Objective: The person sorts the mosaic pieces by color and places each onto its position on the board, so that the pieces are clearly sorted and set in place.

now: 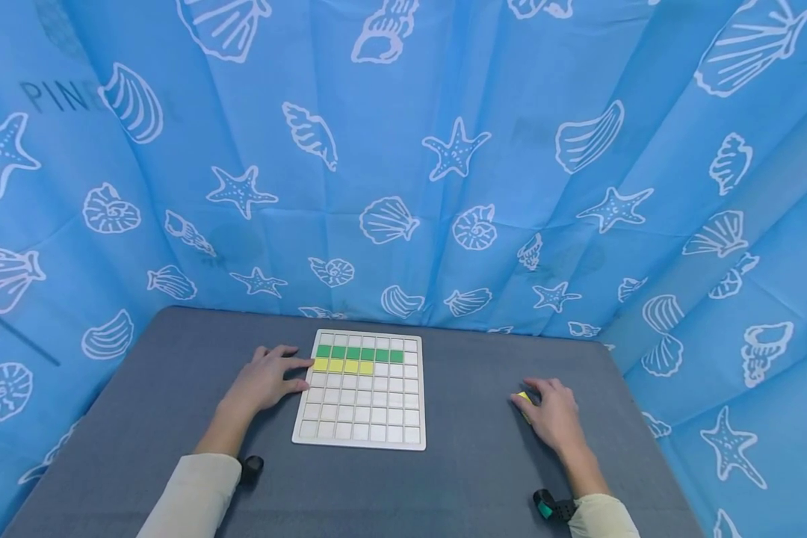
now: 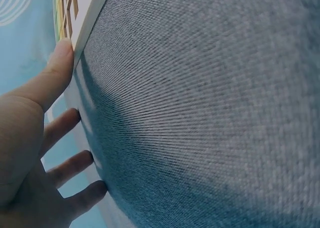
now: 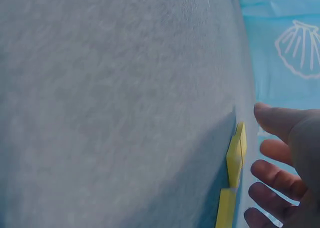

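A white board (image 1: pixel 359 444) with a square grid lies on the table. Its second row from the back holds several green tiles (image 1: pixel 353 353), and the row in front has several yellow tiles (image 1: pixel 336 365). At the board's left edge is my left hand (image 1: pixel 262 379), fingers extended; in the left wrist view its thumb (image 2: pixel 61 53) rests against the board's side. Off to the right, my right hand (image 1: pixel 554 415) hovers beside a few loose yellow tiles (image 3: pixel 234 160). The right wrist view shows its fingers apart from them, gripping nothing. In the head view this hand partly hides those tiles.
A grey cloth-covered table (image 1: pixel 471 478) carries everything. Blue curtains (image 1: pixel 410 164) with white shells and starfish hang around its back and sides. Each wrist wears a black strap, such as the one (image 1: pixel 557 508) on the right.
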Tool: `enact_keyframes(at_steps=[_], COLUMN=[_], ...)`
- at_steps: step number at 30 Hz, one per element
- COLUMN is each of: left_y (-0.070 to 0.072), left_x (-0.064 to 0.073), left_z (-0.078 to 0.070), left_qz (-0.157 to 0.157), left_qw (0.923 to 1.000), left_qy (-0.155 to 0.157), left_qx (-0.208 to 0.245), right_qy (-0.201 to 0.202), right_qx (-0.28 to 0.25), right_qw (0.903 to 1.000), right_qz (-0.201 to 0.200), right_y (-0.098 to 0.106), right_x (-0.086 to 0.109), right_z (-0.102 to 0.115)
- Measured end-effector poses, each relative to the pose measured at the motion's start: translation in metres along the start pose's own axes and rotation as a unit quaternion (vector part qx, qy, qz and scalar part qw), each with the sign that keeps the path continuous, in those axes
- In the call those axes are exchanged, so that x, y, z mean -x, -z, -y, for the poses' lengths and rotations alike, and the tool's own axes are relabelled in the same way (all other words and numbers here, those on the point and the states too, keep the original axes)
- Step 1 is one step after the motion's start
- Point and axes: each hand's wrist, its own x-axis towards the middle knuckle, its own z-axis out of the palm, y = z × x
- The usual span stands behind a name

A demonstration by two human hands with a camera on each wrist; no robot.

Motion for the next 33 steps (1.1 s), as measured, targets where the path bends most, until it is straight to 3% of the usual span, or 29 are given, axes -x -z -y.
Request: enact_keyframes(at_steps=[6,14,26,33], left_y=[-0.003,-0.006,-0.005,-0.004], left_x=[0.002,0.002,0.001,0.001], left_z=[-0.002,-0.002,-0.003,-0.004], left_qz=[-0.006,-0.011,-0.012,-0.007], left_qw=[1.0000,0.9999,0.9999,1.0000], left_qy=[0.001,-0.001,-0.008,0.001], left_qx=[-0.006,-0.008,-0.006,-0.004], right_qy=[-0.024,-0.025,-0.040,-0.034], right_qx=[0.010,0.007,-0.052,-0.079], right_qw=[0.9996,0.9997,0.9975,0.9946], right_qz=[0.009,-0.005,-0.026,-0.057], right_y=[-0.001,-0.007,-0.008,-0.009], right_x=[0.006,0.005,-0.001,-0.005], right_z=[-0.006,-0.011,-0.001,0.009])
